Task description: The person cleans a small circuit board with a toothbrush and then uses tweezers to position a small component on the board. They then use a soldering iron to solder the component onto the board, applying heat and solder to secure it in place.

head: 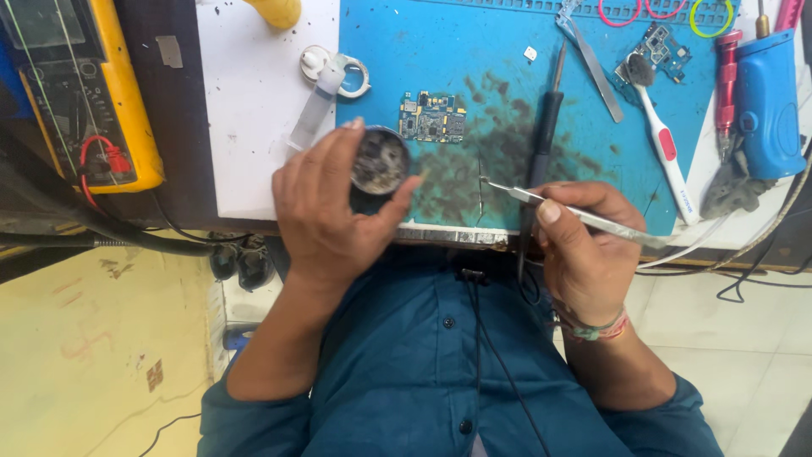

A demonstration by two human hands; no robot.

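Cradling a small round tin (380,162), grey and crusted inside, between curled fingers and thumb of the left hand (326,211), open face up over the blue mat (474,51) edge. Pinching slim metal tweezers (567,209) in the closed right hand (584,245), long axis nearly level, tips pointing left toward the tin, just apart.

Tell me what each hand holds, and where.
Left hand: small round tin, gripped around its rim. Right hand: metal tweezers, pinched near the middle.
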